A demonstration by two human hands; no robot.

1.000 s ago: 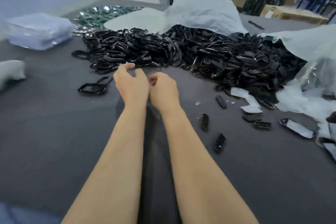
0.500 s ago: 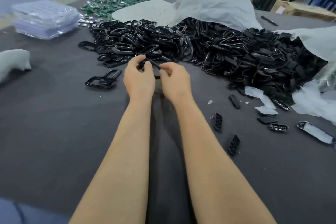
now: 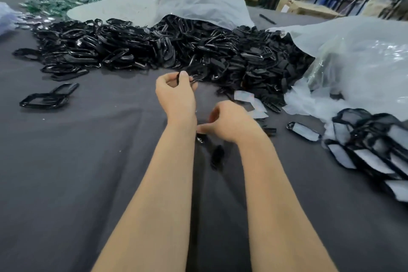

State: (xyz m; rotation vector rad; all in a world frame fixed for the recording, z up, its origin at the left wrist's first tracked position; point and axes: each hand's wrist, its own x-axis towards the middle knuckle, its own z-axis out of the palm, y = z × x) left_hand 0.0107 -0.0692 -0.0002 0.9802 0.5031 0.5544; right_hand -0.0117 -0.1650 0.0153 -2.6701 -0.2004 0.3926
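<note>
Just beyond the left hand (image 3: 176, 97), which pinches a frame (image 3: 193, 79), lies the pile (image 3: 198, 51); right hand (image 3: 229, 122) curls over a clip (image 3: 200, 138), grip unclear.

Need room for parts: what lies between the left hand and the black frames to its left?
Head view: only bare grey cloth lies between the left hand and the two black frames.
</note>
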